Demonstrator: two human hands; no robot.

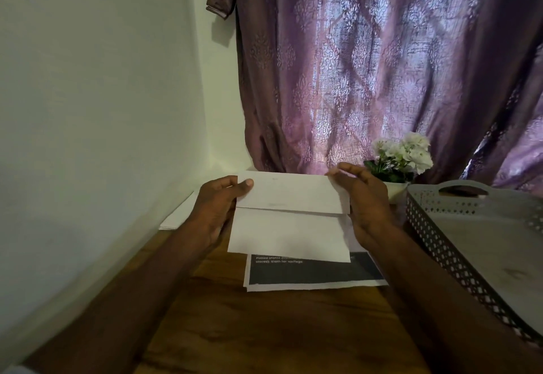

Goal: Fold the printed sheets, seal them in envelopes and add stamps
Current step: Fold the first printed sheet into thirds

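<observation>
Both forearms reach in; my left hand (216, 206) pinches the folded sheet (289, 218) by thumb at its edge, my right hand (364, 197) cups the opposite edge with loosely curled fingers. Below them lies a printed sheet (314, 273). Uneven pressure could skew the crease.

You sit at a wooden table (264, 329) in a corner. A pale wall (88, 94) is at your left. Ahead hangs a purple patterned curtain (382, 65), and daylight glows through it.
</observation>
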